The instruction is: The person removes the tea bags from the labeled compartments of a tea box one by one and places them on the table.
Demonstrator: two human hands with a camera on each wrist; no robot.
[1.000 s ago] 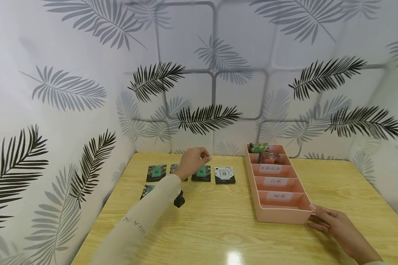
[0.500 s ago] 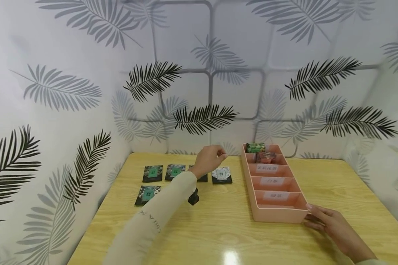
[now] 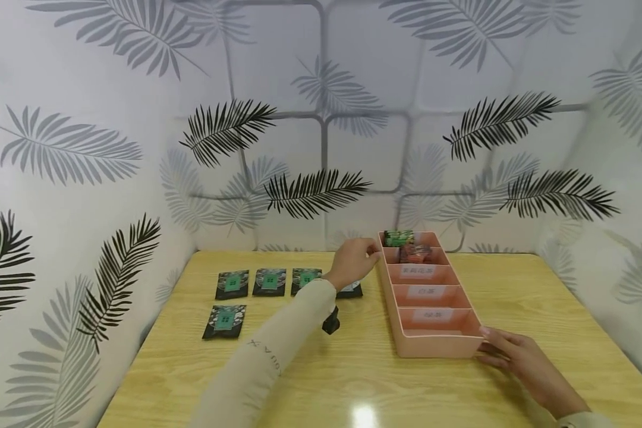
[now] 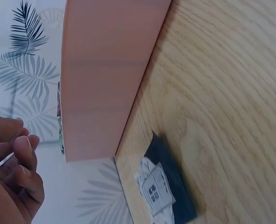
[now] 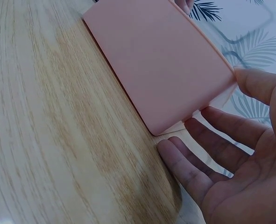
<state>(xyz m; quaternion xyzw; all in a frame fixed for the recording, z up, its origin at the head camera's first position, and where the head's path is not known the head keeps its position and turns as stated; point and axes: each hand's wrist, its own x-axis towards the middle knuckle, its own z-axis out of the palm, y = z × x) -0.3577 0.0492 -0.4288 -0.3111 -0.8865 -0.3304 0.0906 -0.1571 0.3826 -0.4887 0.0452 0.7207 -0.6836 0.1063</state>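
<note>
A pink divided box point(image 3: 438, 346) with labelled compartments stands on the table. My right hand point(image 3: 521, 362) holds its near right corner, thumb point(image 5: 257, 84) on the rim and fingers against the side. At the box's far left rim is my left hand point(image 3: 353, 261), its fingers loosely curled with nothing seen between them in the left wrist view. Green packets point(image 3: 398, 238) fill the farthest compartment, and red packets point(image 3: 417, 254) lie in the one before it. Below the left hand lies a black-and-white tea sachet point(image 4: 161, 191), partly hidden by it in the head view.
Left of the white-labelled sachet, three green-labelled tea sachets point(image 3: 270, 282) form a row. Another green-labelled sachet point(image 3: 224, 321) lies nearer. The left sleeve point(image 3: 278, 345) crosses the wooden table point(image 3: 406, 392), and a leaf-patterned wall covering point(image 3: 299, 137) stands behind.
My left hand has moved right, from above the green-labelled sachets to the box's far left rim. The right hand keeps its hold on the corner. The head view has shifted slightly.
</note>
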